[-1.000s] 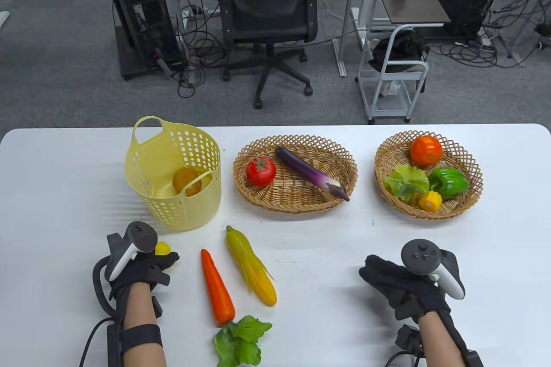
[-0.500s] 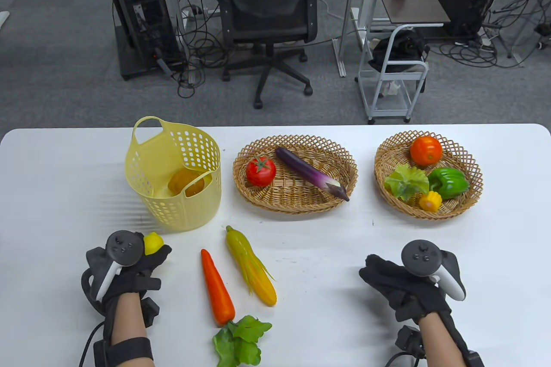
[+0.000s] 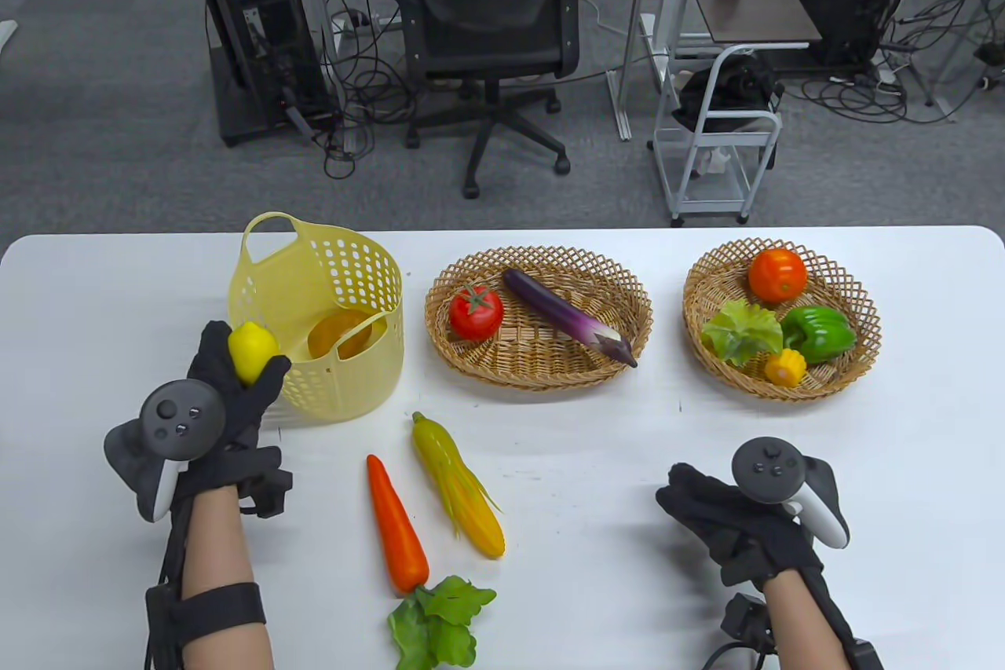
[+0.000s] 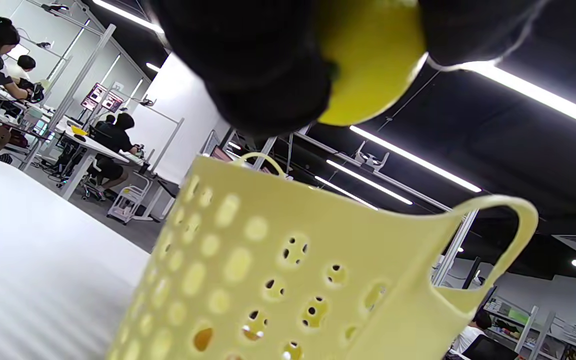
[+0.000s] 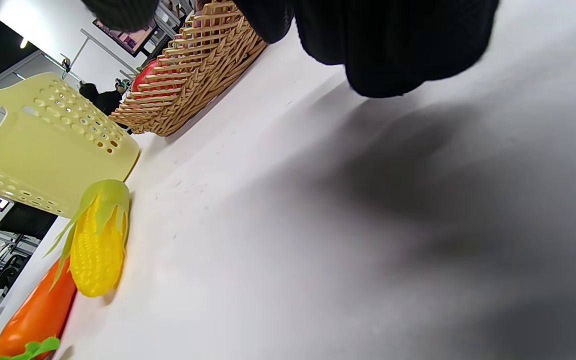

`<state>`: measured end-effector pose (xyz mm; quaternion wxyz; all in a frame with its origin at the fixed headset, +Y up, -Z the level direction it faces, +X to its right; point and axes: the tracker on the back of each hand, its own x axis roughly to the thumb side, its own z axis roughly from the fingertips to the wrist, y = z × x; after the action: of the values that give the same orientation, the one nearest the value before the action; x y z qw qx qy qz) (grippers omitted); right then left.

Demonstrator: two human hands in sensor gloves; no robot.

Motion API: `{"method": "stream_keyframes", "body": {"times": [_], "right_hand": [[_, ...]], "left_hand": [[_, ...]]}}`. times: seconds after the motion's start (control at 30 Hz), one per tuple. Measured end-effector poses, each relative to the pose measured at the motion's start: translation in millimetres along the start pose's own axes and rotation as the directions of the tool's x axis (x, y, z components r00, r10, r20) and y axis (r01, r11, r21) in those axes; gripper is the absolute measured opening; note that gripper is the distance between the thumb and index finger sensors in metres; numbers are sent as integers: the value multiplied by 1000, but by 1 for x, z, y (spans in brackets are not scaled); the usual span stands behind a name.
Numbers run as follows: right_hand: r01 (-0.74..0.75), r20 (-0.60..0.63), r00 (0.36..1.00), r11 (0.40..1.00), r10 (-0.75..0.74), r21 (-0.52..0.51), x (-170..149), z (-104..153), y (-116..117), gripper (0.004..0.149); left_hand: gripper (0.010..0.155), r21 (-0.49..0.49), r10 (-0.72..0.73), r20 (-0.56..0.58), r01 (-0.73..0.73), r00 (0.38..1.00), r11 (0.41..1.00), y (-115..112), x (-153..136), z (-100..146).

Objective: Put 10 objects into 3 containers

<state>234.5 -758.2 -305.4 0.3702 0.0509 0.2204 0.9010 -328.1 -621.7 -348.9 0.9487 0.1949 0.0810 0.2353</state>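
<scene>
White table (image 3: 597, 450) in an office, black mesh chair (image 3: 487, 10) at 12 o'clock behind it. Left hand (image 3: 228, 403) grips a small yellow lemon (image 3: 251, 350), nub pointing roughly 12, just beside the yellow perforated plastic basket (image 3: 345, 379) holding what's probably an orange. Middle wicker basket (image 3: 542, 371): tomato, eggplant. Right wicker basket (image 3: 856, 293): four veggies. Right hand (image 3: 730, 521) rests at 5 o'clock, fingers curled on nothing.

I see a pale yellow perforated basket (image 3: 318, 324) at left of frame, a bright yellow lemon (image 3: 251, 352) against my black glove, an orange carrot (image 3: 396, 529) with green leaves, yellow corn (image 3: 458, 485), a purple eggplant (image 3: 567, 315) and tan woven baskets (image 3: 538, 367).
</scene>
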Motion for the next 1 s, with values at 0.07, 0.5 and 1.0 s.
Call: {"method": "stream_keyframes", "body": {"times": [0.07,0.5,1.0], "right_hand": [[-1,-2,1000,1000,1,1,0,0,0,75],[-11,-29,1000,999,11,30,-3,-5,4,75],[-1,-24,1000,1000,2,24,-3,-4,3,75]], "left_hand": [[85,-8,-22,-13,22,1000,1000,-7,5,-6],[83,-62,-73,-62,69,995,996,-28,-1,-17],[83,-173,-17,-65,6,998,985,-34,-5,-19]]}}
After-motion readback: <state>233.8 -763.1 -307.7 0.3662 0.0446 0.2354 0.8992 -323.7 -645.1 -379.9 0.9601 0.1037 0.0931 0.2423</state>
